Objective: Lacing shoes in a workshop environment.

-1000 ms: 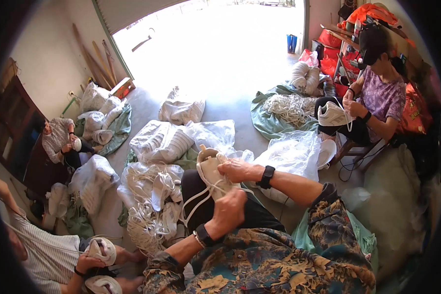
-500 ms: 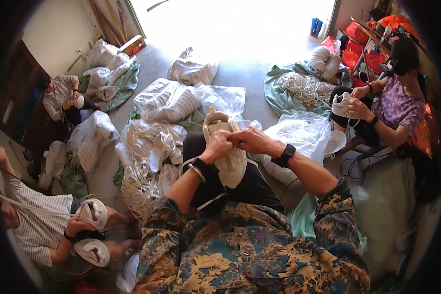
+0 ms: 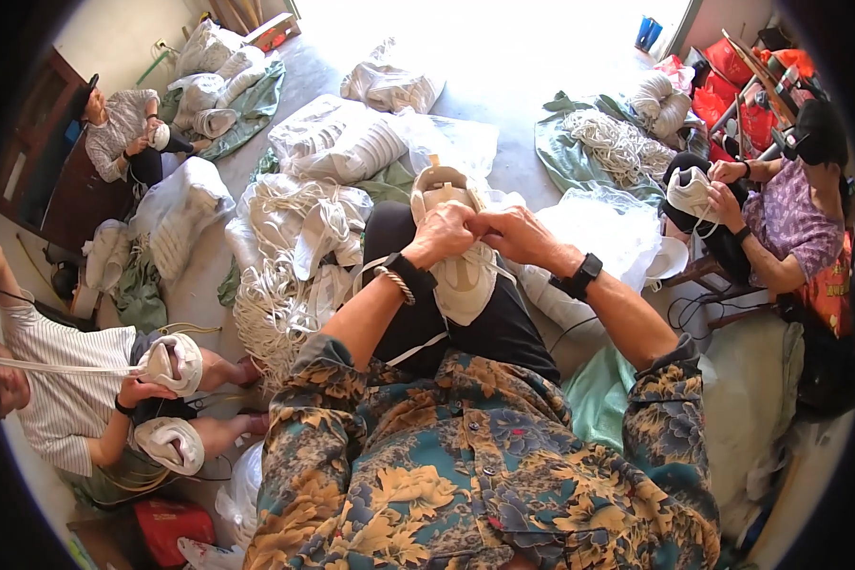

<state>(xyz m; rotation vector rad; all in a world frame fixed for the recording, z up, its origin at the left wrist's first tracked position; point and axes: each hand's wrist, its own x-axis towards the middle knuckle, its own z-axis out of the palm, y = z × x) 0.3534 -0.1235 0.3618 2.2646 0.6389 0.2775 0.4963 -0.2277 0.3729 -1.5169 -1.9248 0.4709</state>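
Note:
A white and beige lace-up shoe [image 3: 463, 290] rests on my lap, its heel end pointing away from me and its toe toward me. Over its upper, my left hand [image 3: 441, 233] and my right hand [image 3: 518, 236] meet with bent fingers pressed together in a pinch. What the fingertips hold is hidden, though they are at the lacing area. A white shoelace [image 3: 420, 350] trails across my dark trousers below the shoe; more lace shows beside my left wrist and right of the shoe. A dark band and a braided bracelet circle my left wrist, a black watch my right.
Left of my knees lies a heap of white laces and shoes [image 3: 290, 294]. Bagged shoe parts [image 3: 342, 147] stand ahead. Another lace pile [image 3: 617, 142] lies on green sacking at the far right. Co-workers [image 3: 779, 214] with shoes sit right, far left and near left [image 3: 76, 385].
The view has shifted, so the scene sits lower in the far part and slightly right. My hands stay together over the shoe. The near-left person's hand and shoes have moved slightly.

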